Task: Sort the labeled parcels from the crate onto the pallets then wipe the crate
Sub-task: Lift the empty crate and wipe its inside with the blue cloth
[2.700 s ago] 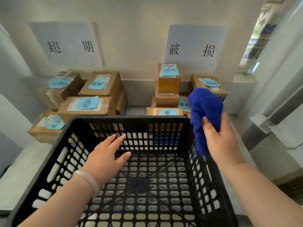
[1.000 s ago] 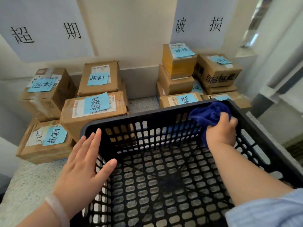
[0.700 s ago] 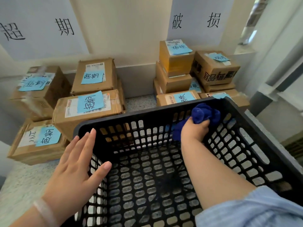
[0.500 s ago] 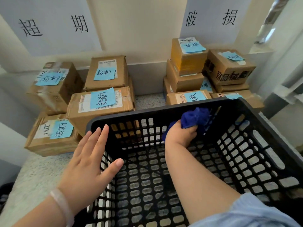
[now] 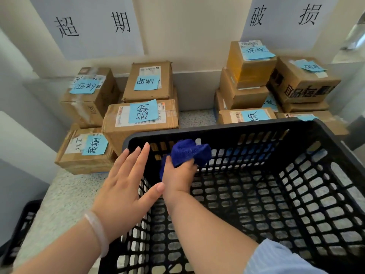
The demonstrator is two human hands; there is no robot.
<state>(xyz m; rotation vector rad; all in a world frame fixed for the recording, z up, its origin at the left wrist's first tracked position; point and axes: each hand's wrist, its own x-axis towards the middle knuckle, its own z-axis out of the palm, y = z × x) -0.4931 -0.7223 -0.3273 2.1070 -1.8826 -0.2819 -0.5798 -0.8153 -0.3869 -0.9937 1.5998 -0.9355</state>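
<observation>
Sorting: judged done, crate [image 5: 237,127] was seen empty, labeled parcels [image 5: 142,115] stacked beyond it | Wiping: judged begun, blue cloth [image 5: 189,152] was gripped by right hand [image 5: 177,177] against far inner wall | Left hand [image 5: 126,186]: was held flat, fingers straight, at left rim

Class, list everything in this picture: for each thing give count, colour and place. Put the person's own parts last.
Wall signs: two, white with black characters, above the parcel groups.
Left parcels: four, brown with blue notes, below the left sign.
Right parcels: at least six, brown with blue notes, stacked below the right sign.
Crate: one, black, foreground, no parcels inside.
Latticed thing: one, black, lower left edge, mostly cut off.
Cloth: one, dark blue, against the crate's far inner wall.
Bracelet: one, pale, left wrist.
Sleeve: one, light blue, right arm.
Left hand: one, open, over the crate's left wall.
Right hand: one, gripping the cloth.
</observation>
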